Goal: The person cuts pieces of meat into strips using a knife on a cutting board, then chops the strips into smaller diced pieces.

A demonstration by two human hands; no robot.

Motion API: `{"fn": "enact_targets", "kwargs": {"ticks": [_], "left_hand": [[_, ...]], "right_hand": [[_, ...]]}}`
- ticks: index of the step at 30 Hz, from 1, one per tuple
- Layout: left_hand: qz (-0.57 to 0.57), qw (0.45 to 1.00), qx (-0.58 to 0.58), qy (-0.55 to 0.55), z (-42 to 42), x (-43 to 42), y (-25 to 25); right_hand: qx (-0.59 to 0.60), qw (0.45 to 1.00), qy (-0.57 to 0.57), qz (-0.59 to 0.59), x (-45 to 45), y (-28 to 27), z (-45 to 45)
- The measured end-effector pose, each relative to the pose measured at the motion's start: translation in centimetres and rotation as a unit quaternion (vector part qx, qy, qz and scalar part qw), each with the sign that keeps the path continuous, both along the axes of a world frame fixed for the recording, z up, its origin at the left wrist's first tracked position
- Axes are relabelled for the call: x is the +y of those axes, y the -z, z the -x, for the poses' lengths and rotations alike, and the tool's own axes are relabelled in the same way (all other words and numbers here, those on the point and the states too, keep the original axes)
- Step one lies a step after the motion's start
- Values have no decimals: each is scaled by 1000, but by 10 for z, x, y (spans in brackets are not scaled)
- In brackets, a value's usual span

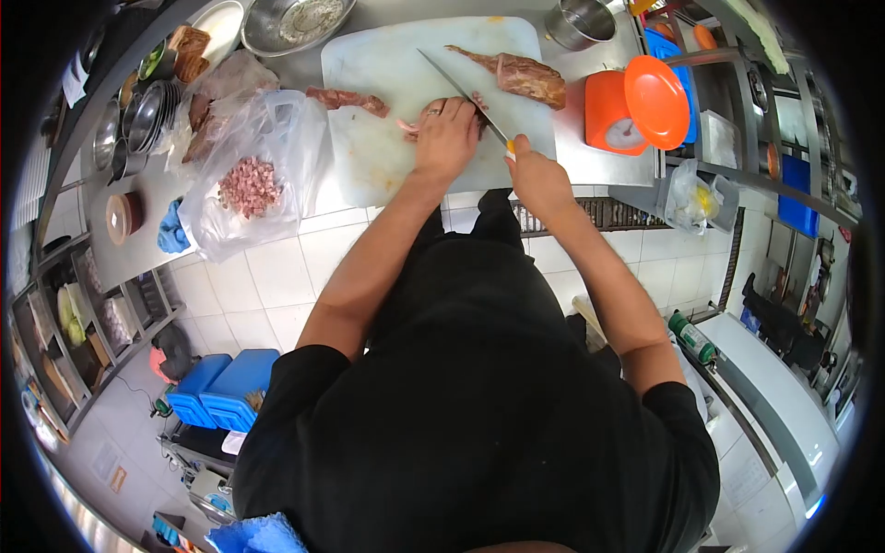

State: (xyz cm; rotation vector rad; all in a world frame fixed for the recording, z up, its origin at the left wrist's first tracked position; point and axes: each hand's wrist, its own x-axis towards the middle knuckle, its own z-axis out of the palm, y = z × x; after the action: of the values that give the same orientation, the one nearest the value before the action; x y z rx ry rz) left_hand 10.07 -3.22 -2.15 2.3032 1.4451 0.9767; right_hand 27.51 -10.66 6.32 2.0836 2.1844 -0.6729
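Observation:
My right hand [535,180] is wrapped round the handle of a long knife [461,94], whose blade slants up and left over the white cutting board [369,69]. My left hand [446,138] presses down on a piece of meat [408,129], mostly hidden under the fingers, left of the blade. Small cut bits lie by the blade. A strip of meat [350,100] rests at the board's left edge, and a larger browned piece [530,79] lies at the upper right. Left of the board, a clear plastic bag [293,138] holds diced meat [251,187].
An orange scale [608,115] stands right of the board, a metal pot [581,23] behind it. A large metal bowl [297,26] sits at the back left. Stacked bowls [152,115], a blue cloth [172,229] and a lidded tub [122,218] are farther left.

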Motion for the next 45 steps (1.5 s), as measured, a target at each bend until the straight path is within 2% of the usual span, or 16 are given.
{"fn": "enact_targets", "kwargs": {"ticks": [5,9,13,16,21,27,31,35,37,38,41,45], "left_hand": [[16,1000,3,5,2,0,-2],[66,997,-28,15,11,-3,-18],[48,998,-18,20,18,-4,-18],[50,998,4,37,21,-2,-12],[75,996,15,39,18,-1,-11],[114,991,-58,34,25,-1,-11],[99,995,-6,29,31,-3,-20],[85,995,26,44,32,4,-17],[83,995,37,45,33,3,-18],[90,994,42,48,33,2,-20],[101,993,29,52,32,6,-22],[151,988,-28,28,35,5,-27]], "right_hand": [[34,999,-15,-32,40,13,9],[12,999,-40,0,38,-28,3],[-3,998,-15,56,-2,-47,-6],[0,998,16,69,-11,-11,-1],[46,999,-5,-2,34,19,17],[30,999,-28,18,30,-34,9],[12,997,-1,72,-9,-53,5],[14,999,21,39,-17,-9,17],[30,999,20,-14,7,26,25],[39,999,17,-3,16,27,28],[53,999,8,13,40,4,27],[42,999,-13,26,23,-39,16]]}}
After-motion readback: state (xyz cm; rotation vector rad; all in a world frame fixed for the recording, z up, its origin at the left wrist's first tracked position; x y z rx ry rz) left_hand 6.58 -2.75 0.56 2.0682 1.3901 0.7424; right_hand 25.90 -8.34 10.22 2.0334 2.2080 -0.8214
